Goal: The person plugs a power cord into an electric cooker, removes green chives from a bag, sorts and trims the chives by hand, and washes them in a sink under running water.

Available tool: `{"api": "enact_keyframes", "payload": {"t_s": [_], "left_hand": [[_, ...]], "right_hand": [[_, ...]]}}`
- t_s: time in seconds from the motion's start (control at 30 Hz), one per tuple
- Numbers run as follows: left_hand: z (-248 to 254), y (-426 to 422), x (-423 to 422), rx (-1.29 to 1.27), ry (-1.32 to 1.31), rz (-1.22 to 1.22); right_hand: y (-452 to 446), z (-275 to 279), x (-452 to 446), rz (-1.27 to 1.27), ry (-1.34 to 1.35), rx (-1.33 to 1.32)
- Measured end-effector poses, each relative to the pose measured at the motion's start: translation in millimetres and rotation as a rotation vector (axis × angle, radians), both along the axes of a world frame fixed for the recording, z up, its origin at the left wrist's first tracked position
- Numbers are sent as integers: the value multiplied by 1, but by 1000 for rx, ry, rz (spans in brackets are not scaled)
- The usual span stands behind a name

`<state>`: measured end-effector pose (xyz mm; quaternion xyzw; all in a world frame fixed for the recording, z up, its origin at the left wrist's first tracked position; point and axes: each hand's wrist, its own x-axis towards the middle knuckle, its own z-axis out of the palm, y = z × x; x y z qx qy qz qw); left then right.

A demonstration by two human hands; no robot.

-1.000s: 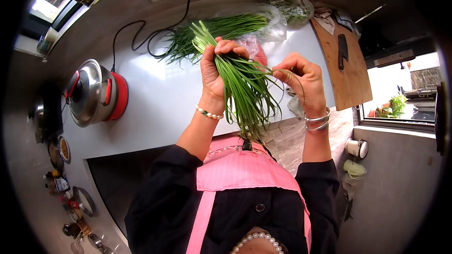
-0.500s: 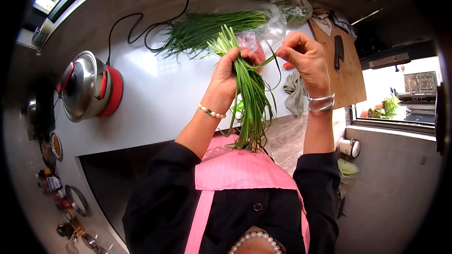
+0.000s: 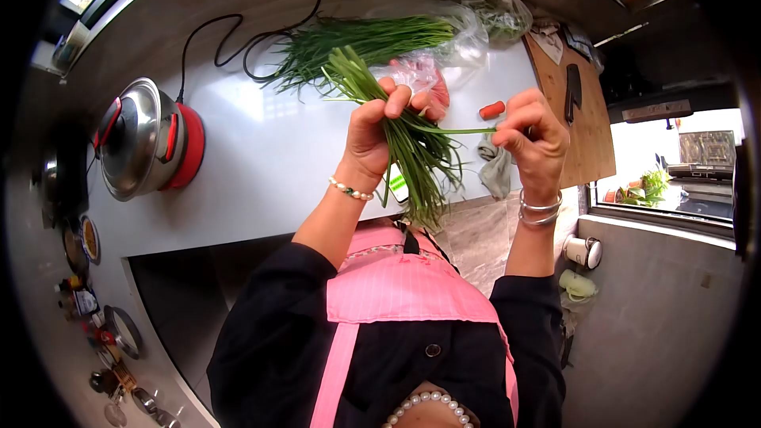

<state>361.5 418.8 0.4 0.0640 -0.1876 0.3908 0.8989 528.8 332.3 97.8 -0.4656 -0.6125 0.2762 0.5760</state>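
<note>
My left hand is closed around a bunch of green chives, the pale cut ends pointing up and away and the leaf tips hanging toward my apron. My right hand pinches a single chive leaf, stretched sideways from the bunch. Behind the left hand lies a larger pile of chives on the white counter, partly in a clear plastic bag. A pinkish-red item in clear plastic sits just beyond my left fingers, its kind unclear.
A lidded steel pot with red handles stands at the left on a red base, near a black cord. At the right are a wooden board, a knife, a grey cloth and a small red object.
My right hand has moved down and outward, drawing the leaf out straight from the bunch. My left hand has shifted slightly left and tilted the bunch.
</note>
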Motion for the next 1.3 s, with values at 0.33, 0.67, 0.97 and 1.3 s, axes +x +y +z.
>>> {"api": "enact_keyframes", "payload": {"t_s": [0.33, 0.67, 0.97, 1.3], "left_hand": [[-4, -4, 3, 128, 811, 147], [-8, 8, 13, -549, 697, -160], [4, 8, 14, -579, 662, -141], [3, 8, 21, -510, 468, -201]], "right_hand": [[21, -2, 9, -246, 26, -284], [18, -22, 16, -222, -197, -147], [-19, -26, -11, -263, -504, 201], [-37, -29, -22, -212, -289, 59]]}}
